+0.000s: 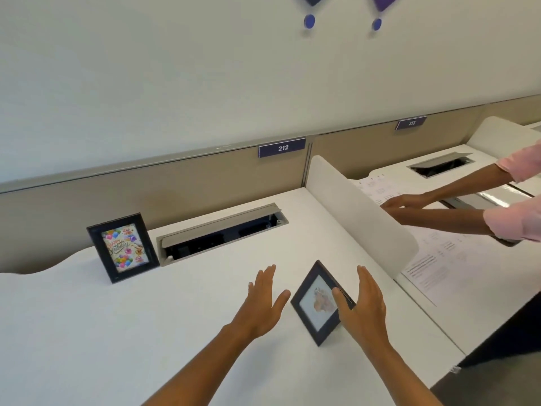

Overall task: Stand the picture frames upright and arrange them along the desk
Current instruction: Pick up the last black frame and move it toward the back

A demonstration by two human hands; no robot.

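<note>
At lower center of the head view, your right hand (361,306) steadies the tilted picture frame (317,303) on the surface (146,317), thumb against its glass, while your spread left hand (262,300) hovers just left, empty.

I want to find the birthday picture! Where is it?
Look at the white desk under sign 212. Left of the open cable box stands a dark frame. Unlike the frame by the hands, it shows balloons and "Happy Birthday".
</note>
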